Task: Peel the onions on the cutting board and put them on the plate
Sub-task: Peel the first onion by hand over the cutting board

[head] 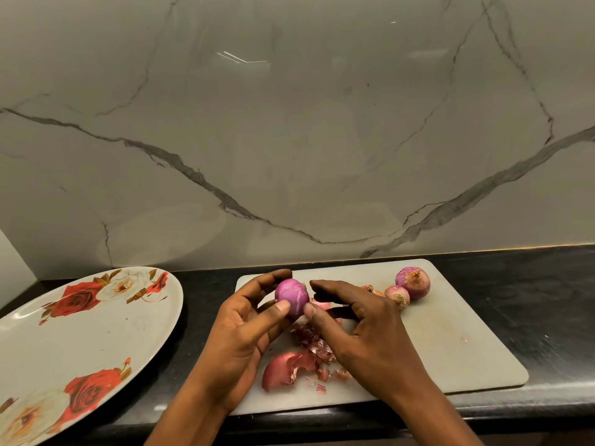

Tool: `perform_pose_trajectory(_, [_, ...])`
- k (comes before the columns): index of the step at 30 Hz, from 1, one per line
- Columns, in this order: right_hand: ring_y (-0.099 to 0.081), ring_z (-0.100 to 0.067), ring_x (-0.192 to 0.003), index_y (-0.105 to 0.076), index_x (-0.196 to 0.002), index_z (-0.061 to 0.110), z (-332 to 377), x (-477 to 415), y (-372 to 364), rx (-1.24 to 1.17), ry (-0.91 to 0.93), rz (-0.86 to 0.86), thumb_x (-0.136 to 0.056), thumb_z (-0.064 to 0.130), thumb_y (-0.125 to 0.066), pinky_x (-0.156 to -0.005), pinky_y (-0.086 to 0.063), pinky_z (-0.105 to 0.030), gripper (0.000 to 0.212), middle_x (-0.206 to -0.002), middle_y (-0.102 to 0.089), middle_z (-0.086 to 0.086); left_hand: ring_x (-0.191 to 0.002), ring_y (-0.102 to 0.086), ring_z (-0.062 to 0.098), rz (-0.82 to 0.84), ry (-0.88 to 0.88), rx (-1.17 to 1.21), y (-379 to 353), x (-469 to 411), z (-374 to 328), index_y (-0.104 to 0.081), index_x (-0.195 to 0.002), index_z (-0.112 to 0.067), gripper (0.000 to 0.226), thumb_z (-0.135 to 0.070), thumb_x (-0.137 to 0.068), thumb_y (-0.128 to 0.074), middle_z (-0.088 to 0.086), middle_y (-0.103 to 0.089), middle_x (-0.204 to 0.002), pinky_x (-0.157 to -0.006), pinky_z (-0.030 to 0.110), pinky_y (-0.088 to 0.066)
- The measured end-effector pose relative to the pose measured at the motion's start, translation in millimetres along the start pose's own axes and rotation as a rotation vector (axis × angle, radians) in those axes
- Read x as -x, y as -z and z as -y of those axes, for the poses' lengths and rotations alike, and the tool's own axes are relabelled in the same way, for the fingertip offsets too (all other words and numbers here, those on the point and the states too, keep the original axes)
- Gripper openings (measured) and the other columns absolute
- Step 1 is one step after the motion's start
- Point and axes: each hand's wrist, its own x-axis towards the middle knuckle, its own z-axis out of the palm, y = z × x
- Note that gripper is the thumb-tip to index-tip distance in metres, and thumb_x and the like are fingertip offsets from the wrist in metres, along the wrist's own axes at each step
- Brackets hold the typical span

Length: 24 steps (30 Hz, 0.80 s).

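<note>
Surroundings: a dark surface [515,317] runs along a grey veined marble wall [289,140]. A pale cutting board [450,349] lies on the surface. To its left, apart from it, lies a large plate [96,333] printed with red and white roses; only its right part is in view.

Obstructions: a heap of reddish loose skins [299,362] lies on the near left part of the board, below both hands and partly covered by them. Three unpeeled onions sit at the far right of the board: a large onion [412,283], a small onion [398,296] touching it, and a third onion [370,288] largely hidden behind the right hand.

Task item: the peeled onion [292,297] is smooth, glossy and purple-pink. It is held above the far left part of the board.

Hand state: the left hand [244,329] grips the peeled onion between curled fingers and thumb. The right hand [363,326] is arched, thumb tip on the onion's lower right side, forefinger reaching to its upper right side.
</note>
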Motion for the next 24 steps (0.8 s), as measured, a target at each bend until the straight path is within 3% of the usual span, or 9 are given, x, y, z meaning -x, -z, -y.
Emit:
perform_pose_trajectory(4, [-0.072,0.006,-0.096,-0.072,-0.125,0.037,1.8,0.4,1.9,-0.061,-0.002,0.045,-0.093,0.032,-0.078,-0.079,-0.057,-0.012,0.033,-0.105,-0.076,0.022,-0.120,-0.071,0.031,0.054,-0.050,-0.120,-4.0,3.5,0.2,-0.069,-0.130,-0.012,0.046,-0.001,-0.085,-0.072,0.009,-0.074,-0.127,-0.092,0.034,-0.061])
perform_pose_trajectory(10, [-0.071,0.005,-0.096,-0.077,-0.121,0.034,0.9,1.7,2.4,-0.024,0.027,0.046,-0.093,0.024,-0.077,-0.079,-0.056,-0.010,0.030,-0.099,-0.077,0.023,-0.116,-0.072,0.034,0.067,-0.052,-0.178,-5.3,4.3,0.1,-0.071,-0.124,-0.011,0.044,0.001,-0.082,-0.080,0.010,-0.075,-0.121,-0.087,0.038,-0.063])
perform_pose_trajectory(14, [-0.071,0.004,-0.091,-0.073,-0.113,0.047,3.2,3.2,4.2,-0.003,0.056,0.022,-0.092,0.022,-0.077,-0.074,-0.055,-0.010,0.033,-0.092,-0.076,0.025,-0.118,-0.071,0.034,0.072,-0.087,-0.227,-5.8,3.9,1.6,-0.076,-0.118,-0.017,0.042,-0.006,-0.078,-0.086,0.010,-0.073,-0.125,-0.087,0.040,-0.064])
perform_pose_trajectory(20, [-0.071,0.002,-0.086,-0.079,-0.113,0.029,-0.2,5.4,-1.5,0.074,0.096,-0.014,-0.091,0.028,-0.074,-0.072,-0.059,-0.015,0.023,-0.089,-0.076,0.020,-0.115,-0.072,0.035,0.088,-0.106,-0.254,-5.8,4.3,2.9,-0.074,-0.116,-0.011,0.043,0.000,-0.077,-0.087,0.009,-0.074,-0.121,-0.084,0.041,-0.064])
perform_pose_trajectory(24, [-0.071,-0.002,-0.083,-0.077,-0.117,0.027,-1.0,6.6,-2.7,0.104,0.109,-0.017,-0.092,0.041,-0.066,-0.071,-0.061,-0.020,0.030,-0.093,-0.078,0.014,-0.115,-0.071,0.037,0.094,-0.106,-0.278,-2.1,2.5,4.3,-0.075,-0.114,-0.015,0.045,-0.004,-0.073,-0.088,0.010,-0.072,-0.120,-0.086,0.046,-0.064])
